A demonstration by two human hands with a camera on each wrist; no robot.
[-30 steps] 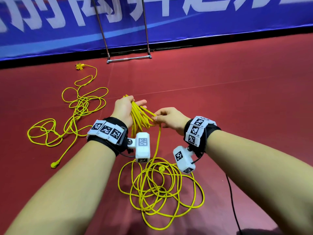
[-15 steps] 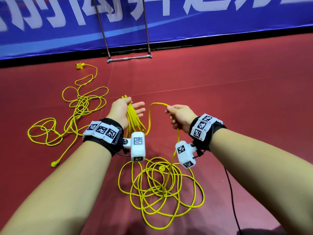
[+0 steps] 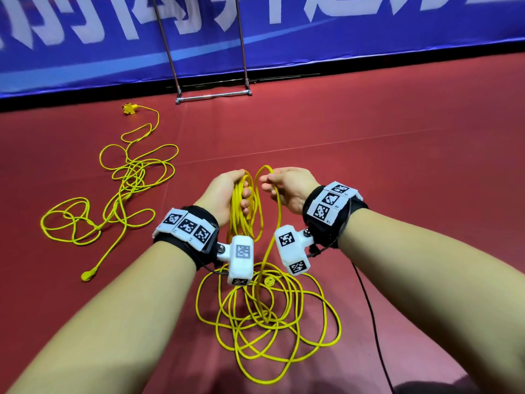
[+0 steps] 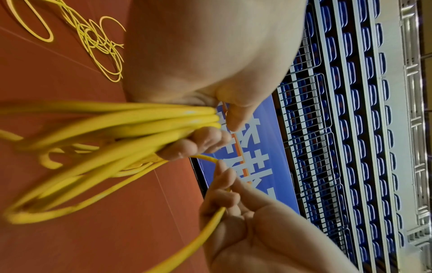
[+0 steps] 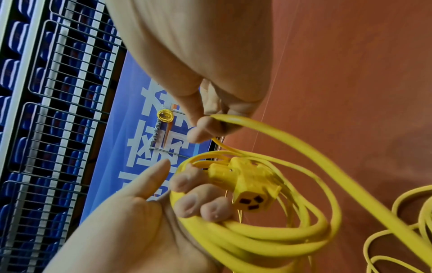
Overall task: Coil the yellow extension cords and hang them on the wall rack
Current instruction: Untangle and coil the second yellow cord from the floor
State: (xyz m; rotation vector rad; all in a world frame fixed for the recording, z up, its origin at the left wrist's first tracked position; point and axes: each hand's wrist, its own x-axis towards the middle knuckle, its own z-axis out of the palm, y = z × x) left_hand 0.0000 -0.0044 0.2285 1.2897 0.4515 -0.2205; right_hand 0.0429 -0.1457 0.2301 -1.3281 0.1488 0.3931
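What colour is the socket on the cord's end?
Yellow, with dark slots; the socket shows best in the right wrist view.

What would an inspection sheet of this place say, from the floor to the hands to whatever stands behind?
Surface: red floor, no table.
Job's things: coiled loops with a socket end in the left hand; loose pile below; second cord sprawled at left; rack frame by the wall, one coil already hung.
Clutter: nothing seen.
Hands: left hand grips the loops; right hand pinches the next strand.
Cables: thin black lead from the right wrist.
Surroundings: blue banner; blue seats.
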